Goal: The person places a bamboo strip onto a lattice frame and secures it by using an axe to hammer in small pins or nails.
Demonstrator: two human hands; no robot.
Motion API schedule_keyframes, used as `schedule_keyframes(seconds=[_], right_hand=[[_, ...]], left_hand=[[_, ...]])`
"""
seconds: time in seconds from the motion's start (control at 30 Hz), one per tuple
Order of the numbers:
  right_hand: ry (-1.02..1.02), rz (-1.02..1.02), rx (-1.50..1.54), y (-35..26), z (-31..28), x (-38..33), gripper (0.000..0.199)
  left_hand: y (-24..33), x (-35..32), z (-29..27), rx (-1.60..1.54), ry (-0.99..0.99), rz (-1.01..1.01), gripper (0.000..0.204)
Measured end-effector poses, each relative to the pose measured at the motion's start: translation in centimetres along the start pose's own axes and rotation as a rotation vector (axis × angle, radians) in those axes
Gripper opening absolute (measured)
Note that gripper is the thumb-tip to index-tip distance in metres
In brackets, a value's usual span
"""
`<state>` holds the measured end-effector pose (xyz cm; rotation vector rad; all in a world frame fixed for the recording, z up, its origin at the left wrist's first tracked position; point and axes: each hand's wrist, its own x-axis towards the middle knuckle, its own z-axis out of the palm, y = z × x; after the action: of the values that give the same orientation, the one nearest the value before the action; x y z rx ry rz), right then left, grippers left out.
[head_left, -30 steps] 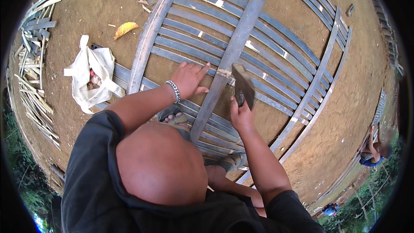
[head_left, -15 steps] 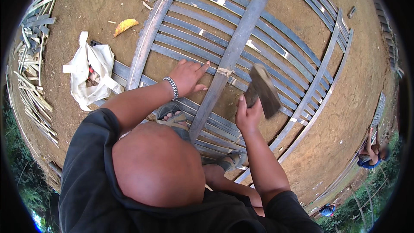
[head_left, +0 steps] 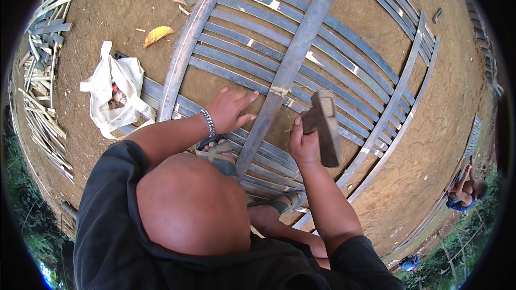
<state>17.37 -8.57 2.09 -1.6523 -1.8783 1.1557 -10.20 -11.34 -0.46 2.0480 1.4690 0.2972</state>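
- My right hand (head_left: 304, 142) is wrapped tight around a short wooden mallet (head_left: 324, 126), its blocky head raised just right of the middle crossbar (head_left: 293, 62); I judge the mallet dense and head-heavy, stiff, with a dry surface that should not slip, best held low on the handle as it is now
- My left hand (head_left: 228, 110) lies flat with fingers spread on the bamboo slats (head_left: 236, 48), pinching nothing, just left of the crossbar
- The slat panel (head_left: 376, 80) lies on the bare earth ground (head_left: 107, 0); I reckon its thin strips are light and springy, stiff along their length, and liable to split at the edges
- A sandalled foot (head_left: 217, 153) rests on the panel's near edge, close under the left hand
- A white cloth bag (head_left: 110, 96) sits near the panel's left edge, a yellow leaf (head_left: 157, 34) beyond it, and loose bamboo strips (head_left: 40, 75) are piled well apart to the left
- Another person (head_left: 465, 193) crouches far off at the right; nothing blocks the mallet except my own left fingers nearby
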Motion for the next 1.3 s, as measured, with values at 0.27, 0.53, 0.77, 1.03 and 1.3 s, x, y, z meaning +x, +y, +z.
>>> schedule_keyframes(seconds=[0.27, 0.53, 0.77, 1.03, 1.3], right_hand=[[-0.032, 0.139, -0.053, -1.2, -0.9, 1.7, 0.034], [-0.211, 0.299, -0.239, 0.0, -0.1, 1.8, 0.036], [-0.058, 0.23, 0.023, -1.1, -2.0, -1.4, 0.038], [-0.085, 0.311, 0.138, -2.8, 2.1, -5.8, 0.033], [-0.114, 0.36, 0.049, -3.2, 3.0, -5.7, 0.036]], left_hand=[[0.9, 0.2, -0.2, -0.101, 0.044, 0.048, 0.058], [2.4, -0.2, -0.2, -0.365, 0.049, -0.013, 0.037], [3.5, -0.1, 2.9, -1.146, -0.192, -0.462, 0.042], [6.1, 1.5, 2.8, -1.84, -0.635, -0.795, 0.094], [5.9, 0.1, 2.7, -1.878, -0.634, -0.884, 0.094]])
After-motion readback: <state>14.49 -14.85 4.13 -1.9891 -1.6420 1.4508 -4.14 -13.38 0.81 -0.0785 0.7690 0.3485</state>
